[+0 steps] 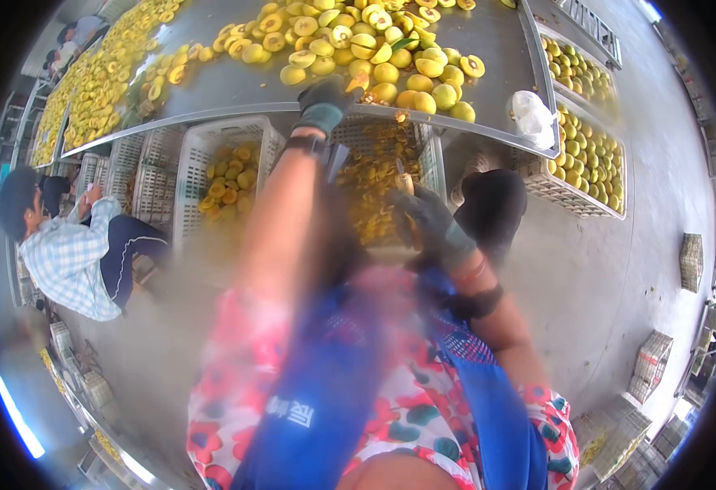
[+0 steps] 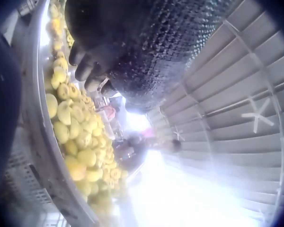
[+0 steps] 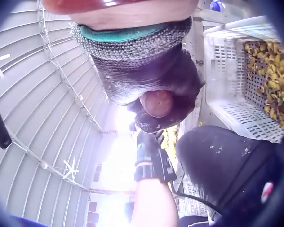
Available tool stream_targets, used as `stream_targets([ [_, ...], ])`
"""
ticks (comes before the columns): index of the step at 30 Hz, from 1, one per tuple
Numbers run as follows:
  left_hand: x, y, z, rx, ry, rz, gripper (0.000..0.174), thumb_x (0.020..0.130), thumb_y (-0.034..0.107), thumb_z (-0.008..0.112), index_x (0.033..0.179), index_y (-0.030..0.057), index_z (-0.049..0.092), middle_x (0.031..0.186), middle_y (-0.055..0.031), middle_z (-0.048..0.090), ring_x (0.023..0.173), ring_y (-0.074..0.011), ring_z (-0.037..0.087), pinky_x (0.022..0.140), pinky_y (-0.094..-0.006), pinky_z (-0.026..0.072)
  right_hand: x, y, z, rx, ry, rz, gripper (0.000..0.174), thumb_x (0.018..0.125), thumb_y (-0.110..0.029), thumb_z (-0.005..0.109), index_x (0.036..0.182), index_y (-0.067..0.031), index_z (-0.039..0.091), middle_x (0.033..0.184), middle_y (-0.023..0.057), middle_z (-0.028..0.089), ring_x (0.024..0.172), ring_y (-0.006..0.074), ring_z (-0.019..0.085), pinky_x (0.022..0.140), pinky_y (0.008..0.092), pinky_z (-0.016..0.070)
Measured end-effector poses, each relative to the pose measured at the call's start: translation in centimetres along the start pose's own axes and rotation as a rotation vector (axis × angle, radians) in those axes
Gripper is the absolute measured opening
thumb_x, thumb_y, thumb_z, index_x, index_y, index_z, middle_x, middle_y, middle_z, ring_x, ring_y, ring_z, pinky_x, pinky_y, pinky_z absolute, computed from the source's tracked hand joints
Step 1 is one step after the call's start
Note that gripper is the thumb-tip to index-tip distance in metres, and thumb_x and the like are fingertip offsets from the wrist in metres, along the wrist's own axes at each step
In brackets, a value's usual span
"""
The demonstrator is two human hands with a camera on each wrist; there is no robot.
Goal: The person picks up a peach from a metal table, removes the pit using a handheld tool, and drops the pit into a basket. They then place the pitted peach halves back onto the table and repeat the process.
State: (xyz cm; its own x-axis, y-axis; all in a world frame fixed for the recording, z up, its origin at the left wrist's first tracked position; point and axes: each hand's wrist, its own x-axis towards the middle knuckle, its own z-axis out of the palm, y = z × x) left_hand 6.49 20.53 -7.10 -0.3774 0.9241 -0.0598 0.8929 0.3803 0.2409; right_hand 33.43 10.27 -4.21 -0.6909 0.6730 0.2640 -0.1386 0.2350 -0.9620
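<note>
My left hand (image 1: 325, 106), in a dark glove, reaches over the near edge of the metal table (image 1: 211, 102). Its fingertips are beside an orange fruit piece (image 1: 359, 82) at the front of a heap of yellow peach-like fruit (image 1: 386, 72), whole and halved. In the left wrist view, the gloved fingers (image 2: 84, 68) hang over the heap, with no fruit showing between them. My right hand (image 1: 430, 222), also gloved, grips a knife by its wooden handle (image 1: 405, 181), blade pointing toward the table. The round handle end (image 3: 158, 103) pokes out of the fist in the right wrist view.
Below the table edge, one crate (image 1: 186, 175) holds fruit and another (image 1: 431, 155) holds scraps. Crates of whole fruit (image 1: 619, 175) stand at right. A white plastic bag (image 1: 531, 114) lies at the table corner. Another person (image 1: 72, 261) sits at left.
</note>
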Motion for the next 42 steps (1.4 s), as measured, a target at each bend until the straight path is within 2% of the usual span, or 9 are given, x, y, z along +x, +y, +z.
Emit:
stream_targets([
  [5,4.4,1.0,4.2,-0.015,-0.014,-0.037,0.048,0.085,0.05,0.046,0.106,0.0115,0.065,0.107,-0.0147,0.065,0.101,-0.032,0.061,0.084,-0.0422,0.0447,-0.4,-0.8,-1.1,0.183,0.0,0.469,0.02,0.09,-0.022,0.057,0.086,-0.0031,0.053,0.056,0.0028,0.05,0.039,0.0117,0.047,0.035,0.0247,0.037],
  [10,4.4,-0.9,5.0,-0.062,0.062,0.065,0.042,0.084,0.042,0.052,0.108,0.008,0.061,0.109,-0.0172,0.063,0.103,-0.0332,0.059,0.086,-0.0439,0.0443,-0.3,-0.3,-1.4,0.134,0.034,0.458,0.02,0.09,-0.022,0.057,0.085,-0.0028,0.053,0.056,0.0027,0.05,0.038,0.0114,0.047,0.034,0.0246,0.0369],
  [15,-0.9,0.3,0.9,-0.374,0.241,0.354,0.04,0.081,0.022,0.063,0.116,0.0056,0.053,0.114,-0.0188,0.058,0.106,-0.0355,0.056,0.089,-0.0437,0.0442,0.5,0.7,-1.0,-0.034,0.178,0.089,0.02,0.091,-0.022,0.056,0.091,-0.0024,0.053,0.06,0.0036,0.052,0.043,0.0114,0.049,0.038,0.0235,0.0391],
  [17,-4.5,1.8,-0.8,-0.456,0.352,0.508,0.041,0.081,0.015,0.063,0.118,0.0047,0.049,0.115,-0.0195,0.057,0.107,-0.0366,0.055,0.091,-0.0433,0.0438,1.4,-1.7,-2.2,0.415,0.242,0.543,0.021,0.091,-0.022,0.057,0.095,-0.0022,0.052,0.063,0.0039,0.052,0.044,0.0116,0.049,0.039,0.0231,0.0399],
  [23,-12.6,5.1,-3.8,-0.48,0.441,0.898,0.048,0.08,0.011,0.063,0.124,0.0047,0.046,0.124,-0.0191,0.05,0.112,-0.04,0.051,0.096,-0.0445,0.0418,2.0,-1.2,-3.7,0.413,0.33,0.406,0.03,0.095,-0.027,0.046,0.116,-0.0062,0.048,0.082,0.0082,0.058,0.047,0.0121,0.052,0.039,0.0219,0.0399],
  [30,-16.2,7.0,-2.9,-1.213,0.268,0.614,0.042,0.085,0.018,0.058,0.123,0.0024,0.048,0.124,-0.0159,0.051,0.112,-0.0266,0.052,0.095,-0.0381,0.0421,0.6,-2.4,-3.9,0.595,0.238,0.387,0.04,0.094,-0.023,0.05,0.126,-0.0001,0.043,0.093,0.0045,0.059,0.066,0.0108,0.057,0.056,0.021,0.0464],
  [33,-16.1,6.9,-2.9,-1.373,-0.239,0.317,0.04,0.092,0.029,0.05,0.121,0.0011,0.05,0.118,-0.0139,0.055,0.108,-0.0213,0.053,0.092,-0.035,0.043,0.5,-2.2,-3.5,0.462,0.251,0.369,0.042,0.093,-0.017,0.053,0.129,0.0009,0.042,0.094,0.0032,0.059,0.073,0.0083,0.055,0.063,0.0208,0.0464],
  [38,-16.3,7.3,-1.6,-1.205,-0.011,0.309,0.042,0.095,0.034,0.044,0.121,0.0012,0.05,0.113,-0.0138,0.057,0.105,-0.0209,0.054,0.089,-0.0336,0.0435,0.9,-2.9,-2.1,0.188,0.463,0.237,0.026,0.09,-0.013,0.056,0.114,-0.0016,0.052,0.077,0.002,0.057,0.058,0.0072,0.051,0.05,0.0208,0.0417],
  [42,-16.5,7.4,-1.3,-1.255,0.148,0.29,0.042,0.095,0.033,0.045,0.124,0.0015,0.047,0.115,-0.0141,0.056,0.106,-0.0222,0.053,0.09,-0.0336,0.0434,-0.7,-3.7,-1.6,0.056,0.326,0.276,0.028,0.088,-0.01,0.06,0.112,0.0022,0.052,0.086,0.004,0.06,0.073,0.0077,0.053,0.065,0.0251,0.0452],
])
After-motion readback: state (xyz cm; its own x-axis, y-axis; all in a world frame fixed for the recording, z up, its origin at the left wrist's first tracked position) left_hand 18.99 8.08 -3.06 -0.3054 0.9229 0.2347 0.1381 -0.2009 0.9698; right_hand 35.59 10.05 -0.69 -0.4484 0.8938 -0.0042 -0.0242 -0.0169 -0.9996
